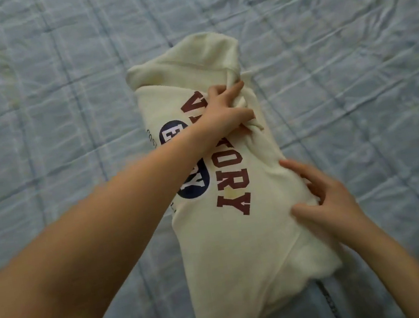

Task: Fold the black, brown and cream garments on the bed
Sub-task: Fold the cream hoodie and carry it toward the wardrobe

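From the head camera I look down on a cream fleece sweatshirt, folded into a long narrow bundle that runs from the near edge of the frame away toward the middle of the bed. It lies on a pale blue quilted bedspread with a stitched grid. Dark red block letters run along the sweatshirt's length, beside a navy oval patch with white lettering, partly covered by my forearm. My left hand reaches across the print and is closed on a bunch of cream fabric at the bundle's right edge, just below the rolled far end. My right hand lies nearer me on the same edge, fingers spread and pressing into the fabric, thumb on top, not closed around anything. A grey-blue fabric edge shows under the bundle's near end.
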Demonstrator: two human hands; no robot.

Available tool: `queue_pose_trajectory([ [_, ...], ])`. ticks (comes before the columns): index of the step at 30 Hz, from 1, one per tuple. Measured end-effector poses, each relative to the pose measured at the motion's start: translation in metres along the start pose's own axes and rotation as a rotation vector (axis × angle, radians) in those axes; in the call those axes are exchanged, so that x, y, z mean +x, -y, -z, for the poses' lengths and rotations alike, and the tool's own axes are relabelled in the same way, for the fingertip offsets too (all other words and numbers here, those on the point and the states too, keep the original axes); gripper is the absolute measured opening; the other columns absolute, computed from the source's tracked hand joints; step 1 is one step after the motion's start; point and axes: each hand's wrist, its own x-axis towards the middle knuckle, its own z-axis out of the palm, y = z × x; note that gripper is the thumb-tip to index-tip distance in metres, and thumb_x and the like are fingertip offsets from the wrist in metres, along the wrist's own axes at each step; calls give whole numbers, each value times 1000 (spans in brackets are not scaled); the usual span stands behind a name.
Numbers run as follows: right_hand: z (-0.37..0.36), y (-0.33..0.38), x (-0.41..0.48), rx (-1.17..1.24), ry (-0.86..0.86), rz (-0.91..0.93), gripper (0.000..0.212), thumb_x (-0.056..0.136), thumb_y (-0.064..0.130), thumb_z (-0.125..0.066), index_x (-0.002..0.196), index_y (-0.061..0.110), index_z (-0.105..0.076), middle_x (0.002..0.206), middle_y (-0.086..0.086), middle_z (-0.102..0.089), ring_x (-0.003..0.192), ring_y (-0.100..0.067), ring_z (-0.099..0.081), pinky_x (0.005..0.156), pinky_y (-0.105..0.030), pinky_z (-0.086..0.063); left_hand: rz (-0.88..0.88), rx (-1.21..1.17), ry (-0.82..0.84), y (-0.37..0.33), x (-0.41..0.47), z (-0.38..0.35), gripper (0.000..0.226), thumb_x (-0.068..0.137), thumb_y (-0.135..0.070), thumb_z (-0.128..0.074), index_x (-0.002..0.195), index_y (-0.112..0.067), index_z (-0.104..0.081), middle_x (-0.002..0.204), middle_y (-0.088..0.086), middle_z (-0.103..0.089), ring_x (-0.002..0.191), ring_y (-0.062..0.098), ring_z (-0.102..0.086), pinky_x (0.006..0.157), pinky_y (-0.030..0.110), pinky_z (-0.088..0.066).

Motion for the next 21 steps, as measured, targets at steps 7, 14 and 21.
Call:
queue_pose_trajectory([
  [7,-14,-11,-5,-326,-203,-19,70,77,12,-66,135,46,-47,124,24,-56,107,0,-56,86,-18,-49,-8,55,102,-2,6,-17,70,90,-33,-68,150,-35,-32,141,-1,-28,116,13,-50,99,25,-48],
  [14,-91,54,23,-646,-274,378,62,95,36,-34,154,19,-31,162,-2,-27,152,-19,-14,123,-44,-15,-339,1035,-394,5,-55,41,59,100,-39,-25,151,-8,-29,157,16,-30,143,35,-27,118,46,-20],
  [21,-111,9,100,-938,-196,164,64,102,51,-21,159,26,-7,166,1,-7,153,-21,1,123,-46,0,-79,1147,-254,74,-45,22,71,96,-50,-2,156,-13,-8,164,6,-7,151,24,-1,121,50,1],
])
